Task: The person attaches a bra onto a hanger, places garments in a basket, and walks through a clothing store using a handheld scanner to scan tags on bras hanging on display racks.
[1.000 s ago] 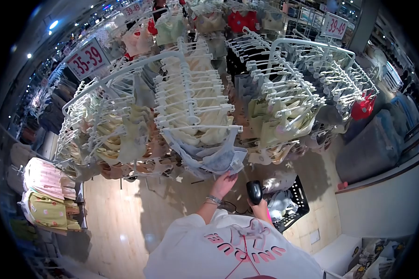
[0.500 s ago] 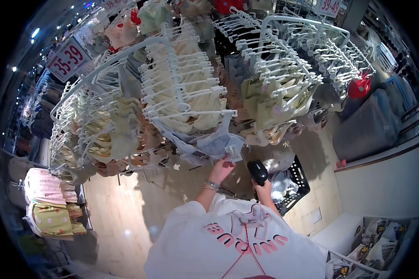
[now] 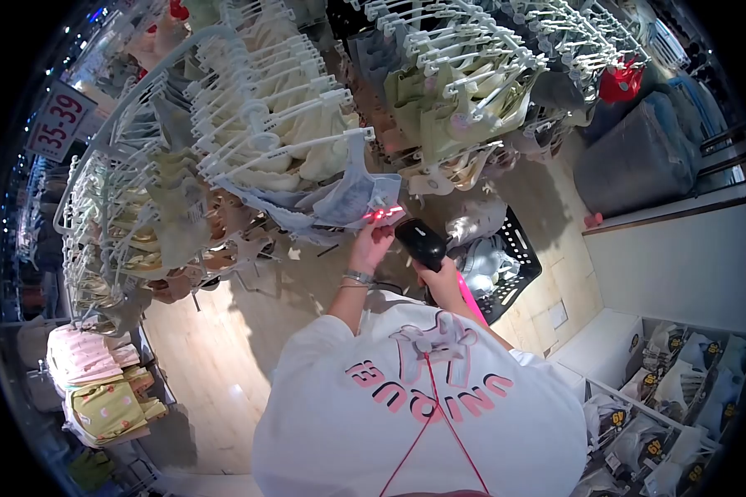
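Observation:
My left hand (image 3: 373, 246) pinches the price tag (image 3: 387, 214) of a pale blue bra (image 3: 350, 195) hanging at the front of a white rack. In my right hand (image 3: 443, 280) is a black handheld barcode scanner (image 3: 421, 241), its head close to the tag. Bright red light falls across the tag and the fingertips beside it. The bra's white hanger (image 3: 307, 147) stays on the rack, in front of several cream bras (image 3: 294, 124).
Racks of bras (image 3: 464, 108) stand left and right. A black basket (image 3: 518, 282) holding pale items sits on the floor to my right, with a pink strip (image 3: 471, 300) beside it. Folded clothes (image 3: 99, 406) lie at left; a bin of packaged goods (image 3: 655, 414) stands lower right.
The scanner has tilted and moved left, closer to the tag. Red light now shows on the tag. The view has shifted, and a pink strip has appeared beside my right arm.

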`<state>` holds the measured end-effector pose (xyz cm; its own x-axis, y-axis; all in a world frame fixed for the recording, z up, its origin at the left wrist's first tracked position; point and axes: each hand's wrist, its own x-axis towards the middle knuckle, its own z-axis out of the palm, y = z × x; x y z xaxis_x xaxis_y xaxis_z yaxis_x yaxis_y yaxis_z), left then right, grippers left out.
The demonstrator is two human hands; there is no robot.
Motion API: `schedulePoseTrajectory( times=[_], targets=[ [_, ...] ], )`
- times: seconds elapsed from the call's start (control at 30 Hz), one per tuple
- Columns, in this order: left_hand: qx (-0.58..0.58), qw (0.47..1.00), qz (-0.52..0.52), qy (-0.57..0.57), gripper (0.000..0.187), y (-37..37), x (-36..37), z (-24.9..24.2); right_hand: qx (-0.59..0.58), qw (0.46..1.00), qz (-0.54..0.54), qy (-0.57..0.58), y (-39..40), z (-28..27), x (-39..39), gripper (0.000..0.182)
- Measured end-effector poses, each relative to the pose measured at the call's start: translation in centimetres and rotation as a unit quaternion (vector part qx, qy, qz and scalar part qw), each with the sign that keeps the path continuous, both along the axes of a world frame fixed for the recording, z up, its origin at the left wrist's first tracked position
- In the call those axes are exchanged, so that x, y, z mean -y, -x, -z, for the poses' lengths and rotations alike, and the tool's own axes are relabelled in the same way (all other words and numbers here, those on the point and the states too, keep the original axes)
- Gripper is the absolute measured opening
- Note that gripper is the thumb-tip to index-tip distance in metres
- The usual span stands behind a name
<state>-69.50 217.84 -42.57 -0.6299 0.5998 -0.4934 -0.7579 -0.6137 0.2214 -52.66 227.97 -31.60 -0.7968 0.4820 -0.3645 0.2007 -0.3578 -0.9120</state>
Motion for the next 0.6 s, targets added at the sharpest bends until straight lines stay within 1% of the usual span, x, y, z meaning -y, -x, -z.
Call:
schedulePoseTrajectory(
  times=[0.03,0.07,0.13,0.17,0.2,0.23,0.3,0.4,0.47,0.5,0.6],
  targets=[
    [-0.008,1.000,0.004,0.008,0.019,0.1,0.0,0.4,0.021,0.989,-0.013,-0.144,0.2,-0.1,-0.1,0.023],
    [-0.017,1.000,0.007,0.015,0.021,0.2,0.0,0.8,0.022,0.977,-0.038,-0.208,0.1,-0.4,-0.4,0.026],
    [-0.049,0.998,0.020,0.019,0.024,0.6,0.3,1.8,0.020,0.938,-0.086,-0.336,0.2,-2.6,-1.2,0.034],
    [-0.074,0.997,0.028,0.015,0.025,0.7,0.7,2.4,0.032,0.932,-0.100,-0.348,0.2,-3.3,-1.3,0.036],
    [-0.099,0.994,0.036,0.012,0.026,0.7,1.0,1.9,0.043,0.925,-0.114,-0.360,0.2,-3.9,-1.2,0.039],
    [-0.073,0.997,0.032,0.020,0.024,0.6,1.0,1.4,0.053,0.918,-0.127,-0.373,0.1,-4.4,-1.2,0.041],
    [-0.027,0.999,0.022,0.034,0.021,0.3,0.7,0.3,0.074,0.920,-0.131,-0.363,-0.1,-5.2,-1.0,0.042],
    [-0.025,0.999,0.016,0.019,0.015,0.4,1.1,0.7,0.114,0.917,-0.142,-0.356,0.0,-4.8,-1.1,0.044],
    [-0.021,0.999,0.010,0.027,0.013,0.0,0.9,-0.3,0.108,0.925,-0.117,-0.345,0.0,-4.3,-1.2,0.037],
    [-0.020,0.999,0.005,0.031,0.013,0.2,0.8,-0.7,0.099,0.927,-0.120,-0.340,-0.2,-4.0,-1.4,0.037],
    [-0.007,0.999,0.023,0.027,0.014,0.6,1.1,0.2,0.069,0.939,-0.126,-0.312,-0.5,-3.9,-1.6,0.035]
  ],
)
